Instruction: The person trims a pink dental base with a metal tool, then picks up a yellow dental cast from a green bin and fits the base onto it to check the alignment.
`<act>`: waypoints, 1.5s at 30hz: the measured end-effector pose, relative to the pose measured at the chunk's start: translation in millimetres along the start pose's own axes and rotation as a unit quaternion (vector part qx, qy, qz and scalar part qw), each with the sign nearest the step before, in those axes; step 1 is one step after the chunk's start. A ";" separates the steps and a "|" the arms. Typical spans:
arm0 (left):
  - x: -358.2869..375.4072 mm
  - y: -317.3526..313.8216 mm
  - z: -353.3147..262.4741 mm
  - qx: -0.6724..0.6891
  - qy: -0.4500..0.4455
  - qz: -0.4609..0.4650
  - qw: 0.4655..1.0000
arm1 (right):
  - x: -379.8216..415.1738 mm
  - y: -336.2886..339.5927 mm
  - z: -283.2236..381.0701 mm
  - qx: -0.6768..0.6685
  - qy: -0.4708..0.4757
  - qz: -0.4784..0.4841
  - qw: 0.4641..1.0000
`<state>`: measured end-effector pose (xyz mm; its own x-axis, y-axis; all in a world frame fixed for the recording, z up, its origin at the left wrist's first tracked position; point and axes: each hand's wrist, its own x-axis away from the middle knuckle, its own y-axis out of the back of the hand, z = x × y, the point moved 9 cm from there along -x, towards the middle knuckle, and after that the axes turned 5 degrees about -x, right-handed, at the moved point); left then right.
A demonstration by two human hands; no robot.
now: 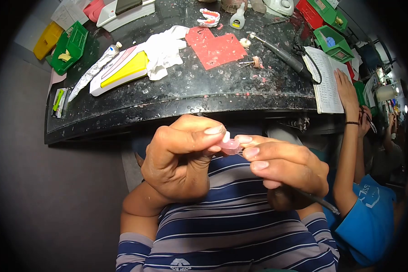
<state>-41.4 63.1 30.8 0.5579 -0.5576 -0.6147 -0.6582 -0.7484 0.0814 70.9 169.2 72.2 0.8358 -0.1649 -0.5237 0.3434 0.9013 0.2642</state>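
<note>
Between my two hands, just past the table's front edge, is a small pink translucent dental piece (pixel 231 146) with a white tooth on its upper left. My left hand (pixel 179 156) pinches its left side between thumb and fingertips. On the right, my right hand (pixel 285 163) is closed around a thin dark metal tool (pixel 319 200), whose handle sticks out below the palm; its fingertips touch or nearly touch the pink piece. The tool's tip is mostly hidden by the fingers.
On the black table (pixel 167 97) are red wax sheets (pixel 217 47), a tooth model (pixel 208 18), a handpiece (pixel 281 54), a small bottle (pixel 237 18), white cloth (pixel 165 50), a yellow-white box (pixel 122 70), and green bins (pixel 71 47). A co-worker's hand (pixel 346 88) rests on a notebook (pixel 324 81) at right.
</note>
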 end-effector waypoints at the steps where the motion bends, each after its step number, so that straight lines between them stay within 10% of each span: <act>1: -0.4 -0.6 -0.3 0.000 0.000 0.000 1.000 | -0.2 0.0 -1.7 0.002 -0.011 0.007 1.000; 13: 1.0 0.2 -0.5 0.048 -0.029 0.004 0.998 | -6.2 0.5 5.0 0.056 0.094 0.008 0.994; 21: -4.5 -5.3 22.8 0.205 0.142 0.012 0.968 | 3.1 28.9 -4.3 0.121 0.069 -0.079 0.987; 31: -2.8 -10.3 20.8 0.310 0.143 0.006 0.940 | -15.1 -10.2 8.9 0.212 0.035 0.213 0.953; 36: -2.6 -7.8 18.6 0.285 0.132 0.001 0.949 | -12.6 -0.1 8.2 0.390 0.119 0.043 0.912; 39: -0.7 -12.0 23.2 0.323 0.154 0.008 0.934 | -12.7 -4.6 13.7 0.247 0.047 0.190 0.949; 45: -3.6 -10.5 23.6 0.319 0.139 0.014 0.937 | -9.7 12.8 1.0 0.309 0.130 0.027 0.942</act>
<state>-48.4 81.4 13.6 0.5882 -0.7120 -0.3834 -0.7931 -0.4153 -0.4456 67.6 181.9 81.5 0.7531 0.0504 -0.6560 0.5547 0.4875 0.6743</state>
